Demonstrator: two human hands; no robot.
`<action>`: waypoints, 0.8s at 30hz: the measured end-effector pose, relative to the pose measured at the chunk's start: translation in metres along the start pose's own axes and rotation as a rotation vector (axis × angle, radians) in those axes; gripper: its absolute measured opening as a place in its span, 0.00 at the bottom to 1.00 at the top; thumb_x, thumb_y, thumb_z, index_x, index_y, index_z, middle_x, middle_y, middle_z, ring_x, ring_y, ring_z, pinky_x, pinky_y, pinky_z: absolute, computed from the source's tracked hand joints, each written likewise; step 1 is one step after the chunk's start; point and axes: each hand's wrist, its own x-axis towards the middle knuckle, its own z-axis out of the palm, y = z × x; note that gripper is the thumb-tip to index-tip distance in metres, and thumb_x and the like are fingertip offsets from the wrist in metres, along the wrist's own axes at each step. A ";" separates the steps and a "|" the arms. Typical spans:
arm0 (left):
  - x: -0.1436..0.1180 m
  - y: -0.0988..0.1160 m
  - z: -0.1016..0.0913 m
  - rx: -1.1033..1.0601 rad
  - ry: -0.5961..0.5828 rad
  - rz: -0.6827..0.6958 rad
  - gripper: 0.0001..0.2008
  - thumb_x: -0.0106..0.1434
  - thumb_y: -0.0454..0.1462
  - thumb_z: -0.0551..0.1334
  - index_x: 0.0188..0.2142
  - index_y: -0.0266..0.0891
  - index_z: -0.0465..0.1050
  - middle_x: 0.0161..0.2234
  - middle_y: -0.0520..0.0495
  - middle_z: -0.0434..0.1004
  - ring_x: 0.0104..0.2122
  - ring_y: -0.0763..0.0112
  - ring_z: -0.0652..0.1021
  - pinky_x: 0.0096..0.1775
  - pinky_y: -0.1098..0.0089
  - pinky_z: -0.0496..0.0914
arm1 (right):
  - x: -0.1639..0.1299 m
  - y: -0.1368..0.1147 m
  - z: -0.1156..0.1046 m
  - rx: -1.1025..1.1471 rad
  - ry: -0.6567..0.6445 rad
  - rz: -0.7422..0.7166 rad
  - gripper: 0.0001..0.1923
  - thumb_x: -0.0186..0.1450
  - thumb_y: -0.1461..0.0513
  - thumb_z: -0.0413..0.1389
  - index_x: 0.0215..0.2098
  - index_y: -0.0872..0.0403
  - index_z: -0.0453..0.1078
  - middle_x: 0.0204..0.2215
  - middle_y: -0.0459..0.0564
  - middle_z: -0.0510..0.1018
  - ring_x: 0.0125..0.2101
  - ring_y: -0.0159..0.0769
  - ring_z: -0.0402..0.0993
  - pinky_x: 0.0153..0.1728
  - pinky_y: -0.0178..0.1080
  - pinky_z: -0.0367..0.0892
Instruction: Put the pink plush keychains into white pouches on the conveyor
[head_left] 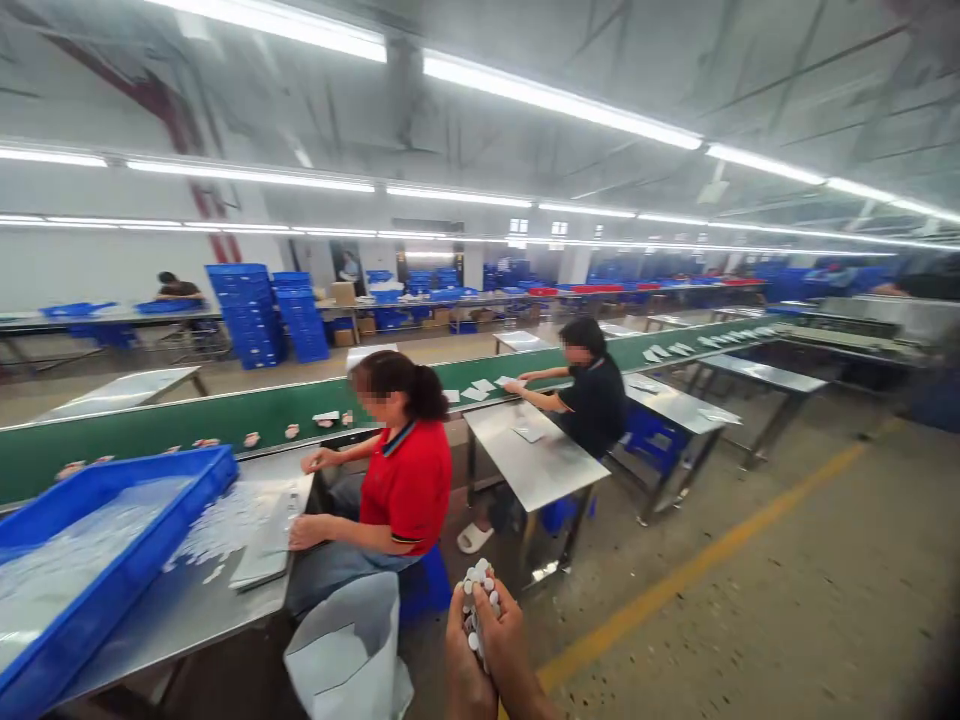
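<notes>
Cupped together at the bottom middle, my left hand [463,655] and my right hand [511,645] hold a heap of small white round pieces [480,578]. The pieces look like little discs or caps; their exact kind is too small to tell. My fingers curl round the heap from both sides, and more pieces show in the gap between my palms. Both hands are held in the air above the floor, just right of a white bag-like bin [341,650].
At left, a blue tray [214,470] of thin white pieces stands on a metal table [150,625]. A person in red [412,480] sits there; another in black [600,405] sits beyond. Behind them runs a green conveyor belt [285,400]. A yellow line [675,580] crosses the floor.
</notes>
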 end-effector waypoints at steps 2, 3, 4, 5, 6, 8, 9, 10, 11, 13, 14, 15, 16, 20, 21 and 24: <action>-0.014 -0.070 0.037 0.043 -0.058 -0.063 0.09 0.60 0.36 0.57 0.35 0.34 0.75 0.30 0.45 0.80 0.28 0.69 0.79 0.33 0.73 0.73 | -0.007 -0.018 -0.080 -0.063 0.194 -0.041 0.24 0.59 0.47 0.52 0.45 0.54 0.70 0.43 0.54 0.76 0.45 0.45 0.72 0.46 0.42 0.67; -0.021 -0.107 0.054 0.057 -0.091 -0.103 0.09 0.59 0.36 0.58 0.35 0.33 0.75 0.29 0.45 0.80 0.27 0.69 0.79 0.33 0.73 0.73 | -0.010 -0.026 -0.122 -0.100 0.282 -0.057 0.24 0.59 0.47 0.52 0.45 0.54 0.70 0.43 0.55 0.76 0.45 0.44 0.72 0.46 0.41 0.67; -0.027 -0.146 0.072 0.071 -0.123 -0.146 0.09 0.58 0.36 0.59 0.35 0.33 0.75 0.29 0.45 0.80 0.26 0.69 0.79 0.33 0.72 0.73 | -0.013 -0.033 -0.165 -0.136 0.343 -0.068 0.24 0.59 0.48 0.52 0.45 0.55 0.70 0.44 0.55 0.76 0.45 0.44 0.72 0.46 0.40 0.67; -0.032 -0.186 0.088 0.088 -0.150 -0.191 0.09 0.57 0.36 0.60 0.35 0.33 0.76 0.29 0.45 0.80 0.25 0.69 0.78 0.33 0.71 0.73 | -0.015 -0.038 -0.209 -0.166 0.401 -0.077 0.24 0.59 0.48 0.52 0.46 0.55 0.70 0.45 0.56 0.75 0.45 0.44 0.71 0.45 0.40 0.67; -0.036 -0.227 0.103 0.109 -0.170 -0.235 0.09 0.56 0.37 0.61 0.35 0.34 0.76 0.30 0.45 0.80 0.25 0.69 0.78 0.34 0.71 0.73 | -0.016 -0.042 -0.255 -0.188 0.453 -0.084 0.25 0.59 0.48 0.52 0.47 0.55 0.69 0.46 0.56 0.74 0.46 0.44 0.71 0.45 0.40 0.67; -0.042 -0.313 0.132 0.150 -0.206 -0.309 0.10 0.54 0.37 0.63 0.35 0.34 0.76 0.30 0.46 0.80 0.26 0.69 0.78 0.34 0.70 0.73 | -0.017 -0.044 -0.347 -0.218 0.543 -0.093 0.26 0.59 0.47 0.52 0.47 0.56 0.69 0.47 0.57 0.73 0.47 0.44 0.70 0.45 0.40 0.67; -0.043 -0.356 0.146 0.167 -0.227 -0.346 0.10 0.54 0.38 0.64 0.35 0.34 0.76 0.30 0.46 0.80 0.26 0.69 0.78 0.34 0.71 0.72 | -0.017 -0.044 -0.393 -0.234 0.580 -0.092 0.26 0.59 0.47 0.51 0.47 0.56 0.69 0.47 0.57 0.74 0.48 0.44 0.70 0.45 0.40 0.68; -0.044 -0.399 0.159 0.182 -0.245 -0.383 0.10 0.53 0.38 0.64 0.34 0.34 0.77 0.29 0.46 0.80 0.25 0.69 0.78 0.34 0.71 0.72 | -0.015 -0.044 -0.438 -0.251 0.616 -0.087 0.26 0.59 0.47 0.51 0.46 0.56 0.69 0.46 0.57 0.74 0.47 0.45 0.70 0.44 0.40 0.68; -0.043 -0.441 0.173 0.192 -0.257 -0.423 0.10 0.52 0.38 0.65 0.33 0.34 0.77 0.28 0.47 0.79 0.25 0.70 0.78 0.34 0.72 0.72 | -0.013 -0.044 -0.482 -0.267 0.651 -0.082 0.25 0.59 0.46 0.51 0.45 0.56 0.70 0.45 0.57 0.75 0.47 0.45 0.70 0.43 0.40 0.69; -0.039 -0.519 0.200 0.207 -0.260 -0.493 0.09 0.51 0.38 0.66 0.31 0.33 0.77 0.26 0.48 0.78 0.25 0.71 0.77 0.35 0.73 0.71 | -0.006 -0.046 -0.564 -0.299 0.728 -0.071 0.26 0.58 0.45 0.51 0.44 0.56 0.70 0.43 0.58 0.76 0.45 0.46 0.71 0.41 0.41 0.70; -0.036 -0.555 0.214 0.215 -0.261 -0.518 0.09 0.50 0.38 0.66 0.30 0.34 0.77 0.26 0.49 0.78 0.25 0.71 0.77 0.35 0.73 0.71 | -0.001 -0.048 -0.601 -0.316 0.763 -0.064 0.26 0.58 0.45 0.51 0.43 0.56 0.70 0.43 0.58 0.76 0.45 0.46 0.71 0.40 0.41 0.70; -0.031 -0.588 0.228 0.218 -0.267 -0.532 0.09 0.50 0.37 0.66 0.30 0.34 0.76 0.25 0.49 0.78 0.25 0.70 0.77 0.35 0.73 0.70 | 0.006 -0.050 -0.635 -0.332 0.788 -0.058 0.27 0.58 0.45 0.51 0.43 0.56 0.70 0.43 0.58 0.76 0.44 0.47 0.72 0.40 0.41 0.69; -0.024 -0.618 0.242 0.218 -0.278 -0.540 0.09 0.49 0.37 0.67 0.30 0.34 0.76 0.25 0.49 0.78 0.25 0.70 0.77 0.35 0.73 0.70 | 0.014 -0.052 -0.666 -0.348 0.802 -0.049 0.27 0.57 0.44 0.50 0.43 0.56 0.70 0.43 0.58 0.76 0.44 0.47 0.72 0.40 0.41 0.69; 0.015 -0.716 0.292 0.185 -0.304 -0.593 0.11 0.50 0.40 0.66 0.29 0.33 0.75 0.24 0.49 0.76 0.24 0.70 0.76 0.33 0.72 0.69 | 0.061 -0.050 -0.772 -0.441 0.823 0.064 0.31 0.56 0.42 0.48 0.44 0.57 0.69 0.43 0.60 0.75 0.41 0.48 0.73 0.39 0.42 0.68; 0.030 -0.739 0.305 0.168 -0.302 -0.625 0.11 0.50 0.40 0.65 0.28 0.32 0.75 0.23 0.48 0.76 0.23 0.70 0.75 0.32 0.72 0.69 | 0.077 -0.046 -0.798 -0.481 0.829 0.117 0.33 0.55 0.41 0.47 0.44 0.57 0.69 0.42 0.60 0.76 0.40 0.49 0.73 0.38 0.43 0.67; 0.087 -0.810 0.352 0.095 -0.294 -0.695 0.12 0.51 0.41 0.63 0.27 0.30 0.74 0.22 0.47 0.75 0.22 0.69 0.74 0.31 0.71 0.68 | 0.143 -0.031 -0.881 -0.625 0.825 0.224 0.33 0.55 0.40 0.46 0.44 0.56 0.69 0.38 0.60 0.77 0.38 0.50 0.73 0.37 0.44 0.66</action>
